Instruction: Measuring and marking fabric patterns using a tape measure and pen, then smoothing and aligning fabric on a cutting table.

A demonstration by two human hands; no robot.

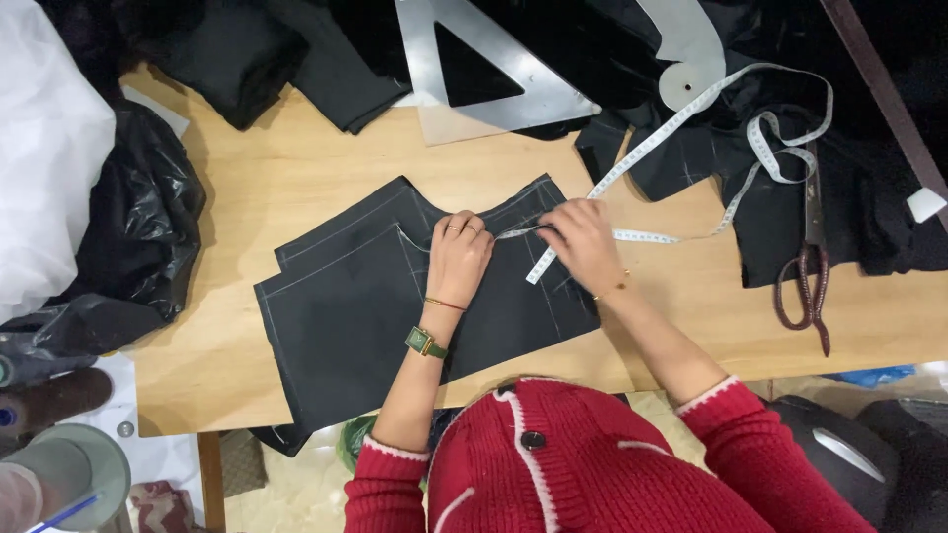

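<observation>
Lying flat near the middle of the wooden table (296,188) is a dark cut fabric panel (346,316), marked with pale chalk lines and curved inward along its upper edge; both hands are set upon its upper part. The left hand (459,252) is pressed palm down on the cloth just below the curved edge, its fingers bent and close together, pinning one end of a white measuring tape (681,109) against the panel; a ring, a thin bracelet and a green square-faced wristwatch (425,342) are worn on that side. The right hand (583,242) is laid just beside it, fingers curled and closed upon the same tape, so that a short stretch is held taut between the two hands along the chalked curve; whether the tape is pinched between thumb and forefinger or merely pressed down cannot be told from this angle. From the right hand the tape is carried up and away to the right in loose loops over a heap of black fabric (869,217); a pair of dark-handled tailor's scissors (812,266) is lying there, well apart from the hands. A metal set square (494,69) and a pale curved ruler (691,49) are resting at the far edge of the table; a black plastic bag (138,237) is slumped over the left edge. Red knitted sleeves with pale trim are seen at the bottom of the view.
</observation>
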